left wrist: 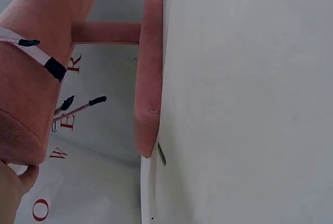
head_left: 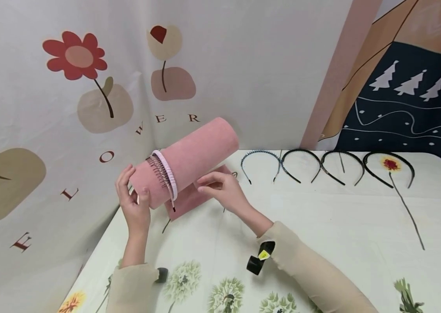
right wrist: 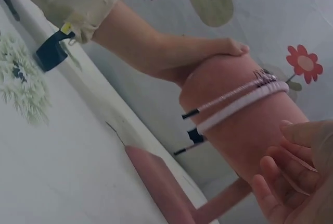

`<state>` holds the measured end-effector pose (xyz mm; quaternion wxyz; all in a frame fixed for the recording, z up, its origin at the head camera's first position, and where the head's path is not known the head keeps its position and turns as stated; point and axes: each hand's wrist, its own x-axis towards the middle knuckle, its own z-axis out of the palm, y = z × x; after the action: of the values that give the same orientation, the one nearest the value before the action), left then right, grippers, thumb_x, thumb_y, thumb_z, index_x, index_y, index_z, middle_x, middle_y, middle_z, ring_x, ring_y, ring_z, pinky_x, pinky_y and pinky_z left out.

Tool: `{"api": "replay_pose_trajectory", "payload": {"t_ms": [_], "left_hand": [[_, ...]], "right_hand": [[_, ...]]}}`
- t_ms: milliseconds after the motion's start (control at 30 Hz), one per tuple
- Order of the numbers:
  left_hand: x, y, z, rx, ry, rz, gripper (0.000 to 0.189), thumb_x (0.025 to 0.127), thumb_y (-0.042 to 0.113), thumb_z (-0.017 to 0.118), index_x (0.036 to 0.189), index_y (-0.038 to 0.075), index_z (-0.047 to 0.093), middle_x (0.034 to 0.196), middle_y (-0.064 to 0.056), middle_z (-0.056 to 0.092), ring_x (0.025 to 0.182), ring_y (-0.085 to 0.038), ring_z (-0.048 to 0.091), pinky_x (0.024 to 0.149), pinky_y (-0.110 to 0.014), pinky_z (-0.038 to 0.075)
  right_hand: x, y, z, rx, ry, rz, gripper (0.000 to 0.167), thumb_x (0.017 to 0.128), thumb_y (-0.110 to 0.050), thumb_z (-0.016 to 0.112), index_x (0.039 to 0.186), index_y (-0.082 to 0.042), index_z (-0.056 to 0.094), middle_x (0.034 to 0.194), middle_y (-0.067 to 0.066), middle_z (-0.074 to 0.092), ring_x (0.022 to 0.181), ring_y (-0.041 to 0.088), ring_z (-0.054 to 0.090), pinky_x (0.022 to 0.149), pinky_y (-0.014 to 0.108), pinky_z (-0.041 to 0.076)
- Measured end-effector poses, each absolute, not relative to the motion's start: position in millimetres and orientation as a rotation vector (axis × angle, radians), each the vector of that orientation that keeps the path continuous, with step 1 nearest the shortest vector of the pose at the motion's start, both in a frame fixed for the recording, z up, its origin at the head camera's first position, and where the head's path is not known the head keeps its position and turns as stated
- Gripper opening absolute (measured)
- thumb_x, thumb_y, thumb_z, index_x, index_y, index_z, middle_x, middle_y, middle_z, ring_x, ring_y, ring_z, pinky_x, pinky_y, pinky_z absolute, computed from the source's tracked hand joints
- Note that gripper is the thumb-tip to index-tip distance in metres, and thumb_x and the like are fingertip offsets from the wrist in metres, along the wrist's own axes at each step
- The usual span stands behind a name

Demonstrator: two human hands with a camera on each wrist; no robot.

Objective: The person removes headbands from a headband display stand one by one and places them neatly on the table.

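Observation:
A pink, plush-covered headband stand has a thick horizontal roll on a short post over a flat base. My left hand grips the roll's left end, thumb on the near side and fingers round the back. Close to that end the roll carries a pale lilac headband and, beside it, thinner toothed headbands. In the left wrist view, black-tipped headband ends hang below the roll. My right hand, its fingers loosely bent and holding nothing, is at the roll's near underside.
On the table at the back right lie a blue headband and three black headbands in a row. The white tablecloth has printed flowers. A printed curtain hangs right behind the stand.

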<state>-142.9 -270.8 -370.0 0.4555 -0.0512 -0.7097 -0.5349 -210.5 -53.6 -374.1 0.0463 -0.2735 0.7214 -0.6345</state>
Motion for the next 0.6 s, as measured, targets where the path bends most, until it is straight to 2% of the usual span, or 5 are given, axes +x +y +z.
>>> {"api": "replay_pose_trajectory", "payload": {"t_ms": [300, 467, 600], "left_hand": [[-142, -274, -369, -0.124, -1.739, -1.309, 0.060, 0.092, 0.032, 0.059, 0.135, -0.007, 0.046, 0.148, -0.004, 0.044, 0.135, -0.015, 0.042, 0.094, -0.013, 0.047], [-142, -273, -370, -0.140, -1.739, -1.303, 0.061, 0.093, 0.033, 0.059, 0.136, -0.008, 0.045, 0.148, -0.003, 0.043, 0.135, -0.015, 0.042, 0.094, -0.013, 0.047], [-143, -271, -371, -0.138, -1.734, -1.312, 0.062, 0.093, 0.033, 0.060, 0.136, -0.008, 0.045, 0.148, -0.002, 0.043, 0.134, -0.015, 0.042, 0.094, -0.012, 0.046]], "right_hand": [[-193, -96, -367, -0.960, 2.362, -1.982, 0.014, 0.087, -0.017, 0.075, 0.097, -0.007, 0.072, 0.093, 0.007, 0.077, 0.083, 0.013, 0.073, 0.075, 0.015, 0.057], [-188, -110, -366, -1.032, 2.665, -1.847, 0.017, 0.086, -0.026, 0.076, 0.094, -0.013, 0.068, 0.087, -0.002, 0.075, 0.075, 0.004, 0.070, 0.069, 0.008, 0.052], [-188, -112, -365, -1.040, 2.816, -1.710, 0.016, 0.087, -0.027, 0.075, 0.093, -0.014, 0.067, 0.084, -0.004, 0.074, 0.073, 0.002, 0.068, 0.067, 0.007, 0.050]]}}
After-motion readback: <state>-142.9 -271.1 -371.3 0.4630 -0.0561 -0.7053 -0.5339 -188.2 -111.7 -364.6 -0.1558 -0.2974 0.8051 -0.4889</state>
